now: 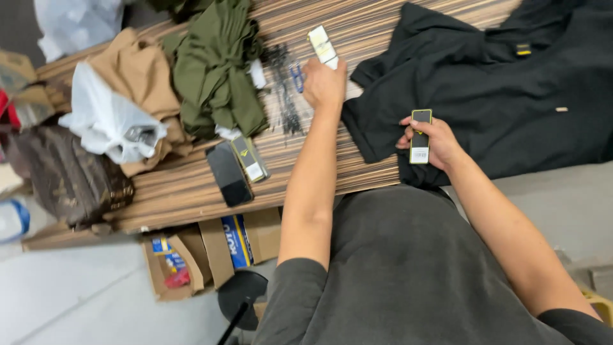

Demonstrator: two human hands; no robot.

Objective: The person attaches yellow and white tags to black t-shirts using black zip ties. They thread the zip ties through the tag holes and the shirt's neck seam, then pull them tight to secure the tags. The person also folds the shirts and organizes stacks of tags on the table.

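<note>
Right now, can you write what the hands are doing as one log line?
left hand: holds white tag | right hand: holds black-and-yellow tag | black garment: spread on striped table

- The surface is striped in brown and cream.
- The garment spread on it is black.
- The tag in the right hand is black, edged yellow-green, with a white patch.
- The tag in the left hand is white and pale yellow.
- The folded clothes are olive green and tan.
- The plastic bag is white.
- The handbag is dark brown, patterned.
</note>
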